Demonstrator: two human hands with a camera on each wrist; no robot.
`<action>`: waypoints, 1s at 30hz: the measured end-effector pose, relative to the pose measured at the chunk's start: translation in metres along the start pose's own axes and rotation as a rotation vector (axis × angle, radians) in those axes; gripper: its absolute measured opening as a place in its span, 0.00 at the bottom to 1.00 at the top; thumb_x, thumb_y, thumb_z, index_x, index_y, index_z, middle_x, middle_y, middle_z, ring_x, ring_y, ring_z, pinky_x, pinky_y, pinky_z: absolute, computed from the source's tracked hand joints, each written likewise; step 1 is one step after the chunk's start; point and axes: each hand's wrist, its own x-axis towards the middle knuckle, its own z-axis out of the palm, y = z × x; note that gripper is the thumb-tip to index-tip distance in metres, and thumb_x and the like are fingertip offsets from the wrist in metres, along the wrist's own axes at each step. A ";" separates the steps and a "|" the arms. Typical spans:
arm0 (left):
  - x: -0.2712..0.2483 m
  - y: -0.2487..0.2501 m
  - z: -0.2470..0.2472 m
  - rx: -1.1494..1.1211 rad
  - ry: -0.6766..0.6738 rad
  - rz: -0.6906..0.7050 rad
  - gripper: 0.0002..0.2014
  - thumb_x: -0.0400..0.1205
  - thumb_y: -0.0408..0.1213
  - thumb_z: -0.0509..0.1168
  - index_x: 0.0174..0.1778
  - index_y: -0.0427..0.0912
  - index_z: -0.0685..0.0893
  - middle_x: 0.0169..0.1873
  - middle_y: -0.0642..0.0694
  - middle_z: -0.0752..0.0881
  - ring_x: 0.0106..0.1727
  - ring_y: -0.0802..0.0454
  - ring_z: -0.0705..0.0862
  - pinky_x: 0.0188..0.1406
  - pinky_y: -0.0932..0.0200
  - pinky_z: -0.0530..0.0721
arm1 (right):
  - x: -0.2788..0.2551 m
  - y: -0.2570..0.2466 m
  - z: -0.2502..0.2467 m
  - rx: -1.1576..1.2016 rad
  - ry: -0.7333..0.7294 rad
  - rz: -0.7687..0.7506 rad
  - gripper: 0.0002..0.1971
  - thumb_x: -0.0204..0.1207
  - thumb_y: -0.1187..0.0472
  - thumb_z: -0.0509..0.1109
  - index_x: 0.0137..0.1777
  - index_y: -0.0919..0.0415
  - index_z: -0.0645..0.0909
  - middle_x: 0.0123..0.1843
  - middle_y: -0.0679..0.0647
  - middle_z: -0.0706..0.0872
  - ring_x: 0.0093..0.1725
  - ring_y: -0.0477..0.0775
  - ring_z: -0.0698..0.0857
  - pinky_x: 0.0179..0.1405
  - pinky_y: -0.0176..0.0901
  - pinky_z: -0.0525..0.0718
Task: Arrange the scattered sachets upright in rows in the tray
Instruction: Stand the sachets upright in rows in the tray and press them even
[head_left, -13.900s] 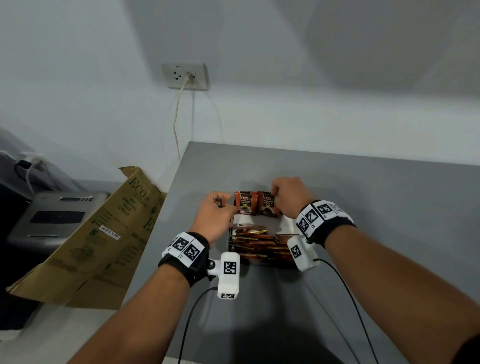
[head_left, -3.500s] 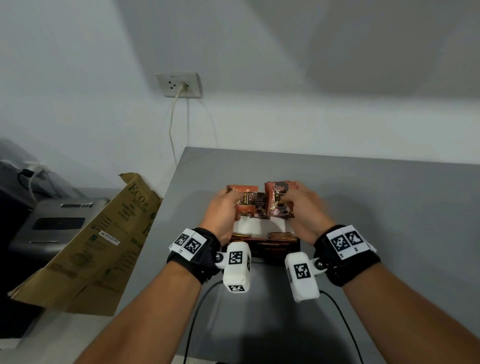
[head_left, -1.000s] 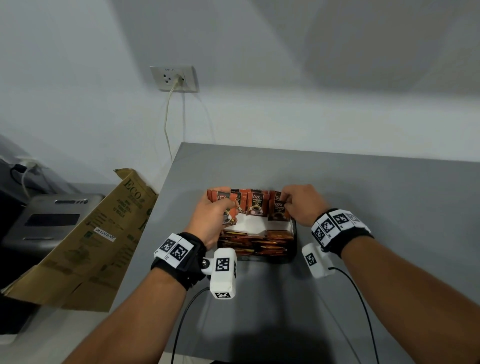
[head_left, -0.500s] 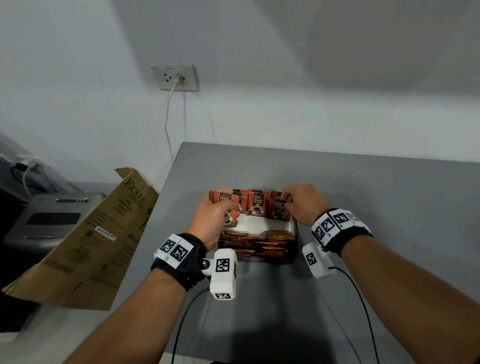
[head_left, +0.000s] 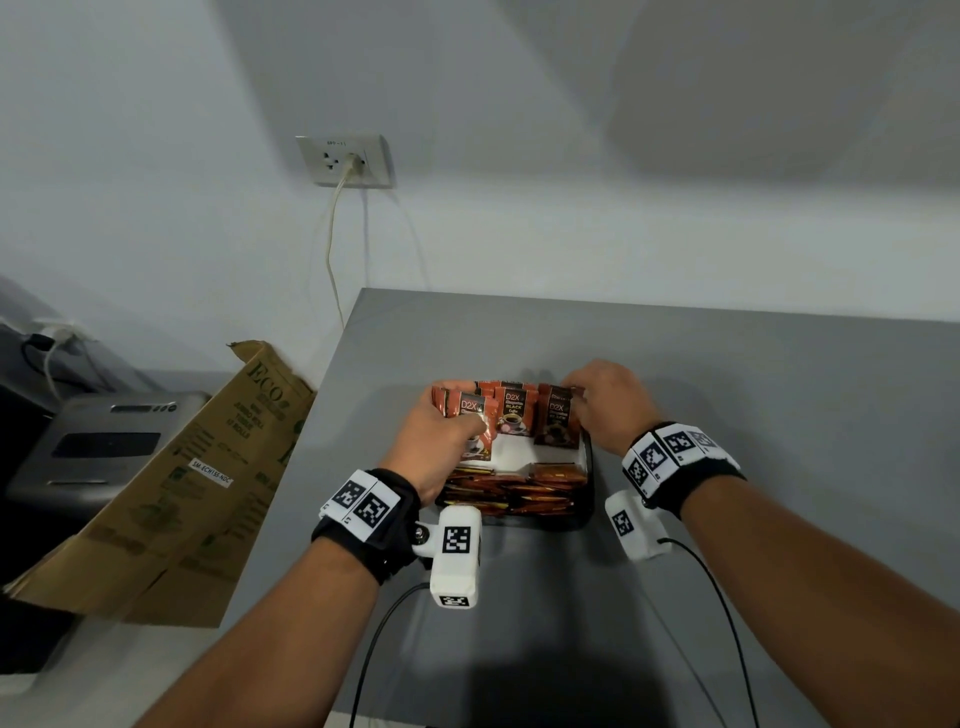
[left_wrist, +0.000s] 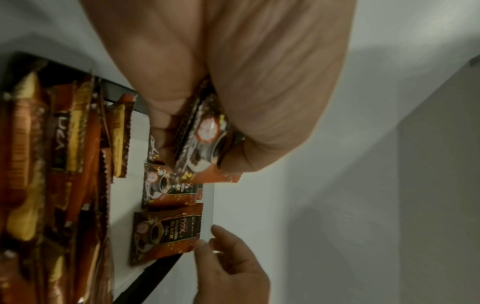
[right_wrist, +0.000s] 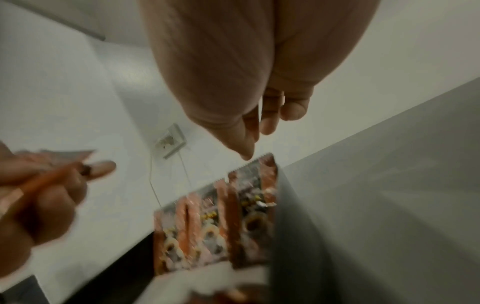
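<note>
Cardboard box (head_left: 171, 478) is leaning against the left edge of the table (head_left: 753, 374); beside it, your left hand (head_left: 436, 441) is pinching a few sachets (head_left: 470, 410) between thumb and curled fingers over the far left of the tray (head_left: 587, 488). Your right hand (head_left: 608, 410) is nipping the top edge of the rightmost upright sachet (head_left: 558, 421), fingers pressed together, while flat sachets (head_left: 519, 491) are lying along the tray's near side.

The sachets (head_left: 511, 413) are orange-brown, the tray (head_left: 540, 519) black.
</note>
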 end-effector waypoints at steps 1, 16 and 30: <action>0.002 -0.003 0.000 0.022 0.001 0.005 0.20 0.75 0.15 0.67 0.58 0.39 0.81 0.43 0.39 0.90 0.39 0.50 0.88 0.43 0.53 0.87 | -0.002 -0.004 -0.005 0.044 0.033 0.009 0.11 0.79 0.64 0.69 0.59 0.58 0.88 0.52 0.52 0.84 0.53 0.52 0.81 0.54 0.39 0.75; 0.018 -0.008 -0.002 0.063 0.121 -0.027 0.13 0.80 0.30 0.70 0.57 0.47 0.79 0.48 0.43 0.87 0.42 0.50 0.85 0.41 0.53 0.83 | 0.003 -0.025 -0.030 0.253 -0.139 0.071 0.09 0.74 0.69 0.72 0.47 0.54 0.88 0.37 0.45 0.92 0.40 0.39 0.90 0.46 0.36 0.88; 0.014 -0.019 -0.016 0.072 0.090 -0.048 0.13 0.81 0.26 0.68 0.59 0.43 0.81 0.44 0.44 0.86 0.37 0.53 0.82 0.35 0.58 0.83 | 0.004 -0.008 0.000 -0.005 -0.202 0.108 0.14 0.74 0.68 0.67 0.51 0.51 0.88 0.51 0.56 0.90 0.47 0.58 0.87 0.51 0.54 0.90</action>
